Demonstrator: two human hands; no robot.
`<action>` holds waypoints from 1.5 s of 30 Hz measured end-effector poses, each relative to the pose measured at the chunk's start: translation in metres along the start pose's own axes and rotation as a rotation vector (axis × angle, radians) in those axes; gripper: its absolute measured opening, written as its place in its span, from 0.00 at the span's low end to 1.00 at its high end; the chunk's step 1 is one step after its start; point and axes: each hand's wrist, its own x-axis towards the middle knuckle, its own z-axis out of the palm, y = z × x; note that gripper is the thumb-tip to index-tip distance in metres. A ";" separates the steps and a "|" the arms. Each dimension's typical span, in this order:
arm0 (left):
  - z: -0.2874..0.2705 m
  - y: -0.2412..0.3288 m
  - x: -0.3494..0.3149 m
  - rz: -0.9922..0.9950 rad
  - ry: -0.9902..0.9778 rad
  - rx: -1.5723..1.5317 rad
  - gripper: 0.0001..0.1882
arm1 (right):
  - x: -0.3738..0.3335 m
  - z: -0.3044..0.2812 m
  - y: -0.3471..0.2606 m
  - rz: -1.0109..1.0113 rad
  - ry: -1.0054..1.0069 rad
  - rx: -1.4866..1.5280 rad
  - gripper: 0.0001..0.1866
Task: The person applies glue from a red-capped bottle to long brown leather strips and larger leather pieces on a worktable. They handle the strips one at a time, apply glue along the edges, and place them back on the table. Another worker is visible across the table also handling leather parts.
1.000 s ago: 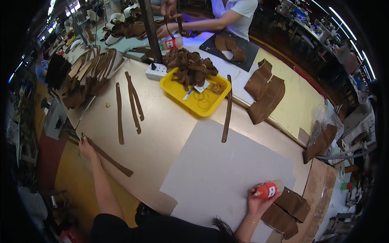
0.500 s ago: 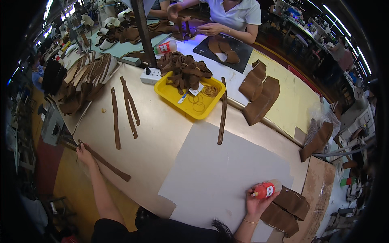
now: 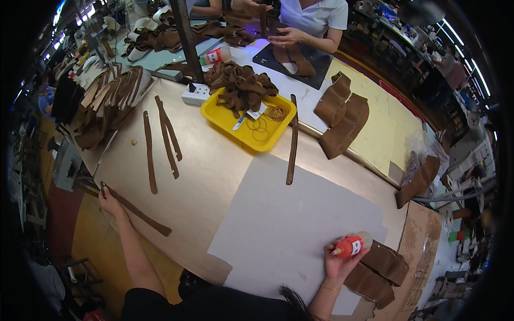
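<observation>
My left hand [image 3: 110, 204] is at the table's left edge, its fingers closed on the end of a long brown strip [image 3: 140, 214]. The rest of that strip slants across the tabletop toward me. At the right, my right hand [image 3: 339, 262] grips a squeeze bottle [image 3: 350, 245] with a red label and a pointed tip; the bottle lies tilted, tip to the left, above the grey sheet [image 3: 289, 224]. Beside that hand, two wide brown pieces [image 3: 386, 263] rest on the table. More narrow brown strips [image 3: 150, 155] lie farther off, and another strip [image 3: 292, 144] stretches over the sheet's far edge.
A yellow tray [image 3: 263, 145] holds bundled brown strips and rubber bands. Behind it are a white power socket [image 3: 196, 95] and a dark post [image 3: 187, 43]. Stacked brown pieces [image 3: 110, 101] sit far left. Across the table a person in a white shirt [image 3: 316, 21] handles brown pieces.
The view has shifted slightly, so the table sits a little higher in the picture. Both my hands keep their holds, nearly unmoved. The person across has raised a brown strip.
</observation>
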 end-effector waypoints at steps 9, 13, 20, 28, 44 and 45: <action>-0.003 0.002 0.001 0.013 0.031 0.137 0.20 | 0.001 -0.002 -0.002 0.012 -0.044 0.019 0.35; -0.005 0.004 -0.001 0.001 0.045 0.151 0.21 | 0.002 0.001 -0.002 0.021 -0.053 0.000 0.34; 0.007 -0.014 0.005 0.126 0.120 -0.076 0.15 | -0.001 0.000 0.001 0.016 -0.066 0.017 0.34; 0.002 -0.002 -0.005 0.000 0.058 -0.114 0.13 | 0.002 -0.005 -0.003 0.023 -0.111 -0.048 0.33; -0.034 0.065 -0.020 -0.115 -0.356 -0.589 0.11 | 0.000 -0.007 -0.003 0.010 -0.073 -0.066 0.34; -0.039 0.080 -0.023 -0.106 -0.395 -0.595 0.11 | 0.000 -0.007 -0.002 0.000 -0.068 -0.072 0.33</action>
